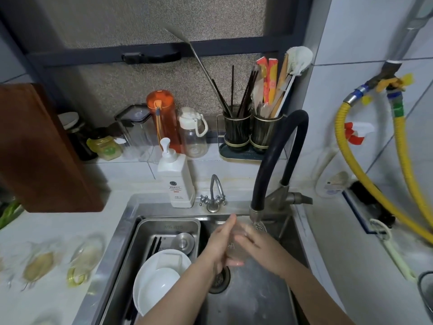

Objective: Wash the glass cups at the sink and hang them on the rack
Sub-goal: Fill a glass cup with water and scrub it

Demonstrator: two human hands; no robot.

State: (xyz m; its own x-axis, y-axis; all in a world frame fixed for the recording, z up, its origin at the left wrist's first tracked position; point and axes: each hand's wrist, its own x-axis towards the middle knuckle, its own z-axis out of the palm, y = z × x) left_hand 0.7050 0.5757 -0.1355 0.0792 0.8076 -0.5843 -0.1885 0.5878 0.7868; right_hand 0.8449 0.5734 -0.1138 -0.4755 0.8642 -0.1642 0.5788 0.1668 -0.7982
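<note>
Head view: both hands are over the right half of the sink (121, 233), wrapped around one clear glass cup (236, 242) right under the spout of the black faucet (278, 160). The left hand (220, 242) has its fingers curled around the cup's left side with the thumb pointing up toward the back rim, and the right hand (255, 242) lies across the front of it, fingers laid over the glass. The cup sits just above the drain (219, 279), tipped a bit, mouth toward the faucet as far as I can tell. In the left half of the sink there's a metal tray (145, 233) holding a white plate (161, 277) and some dark chopsticks (153, 246). On the bench at the left edge, more glass cups (84, 259) lie on their sides, pretty blurry. A white soap pump bottle (174, 177) stands at the sink's back rim, beside a small chrome tap (214, 195). Along the back wall sit an orange bottle (161, 118) and a holder with utensils (253, 132).
</note>
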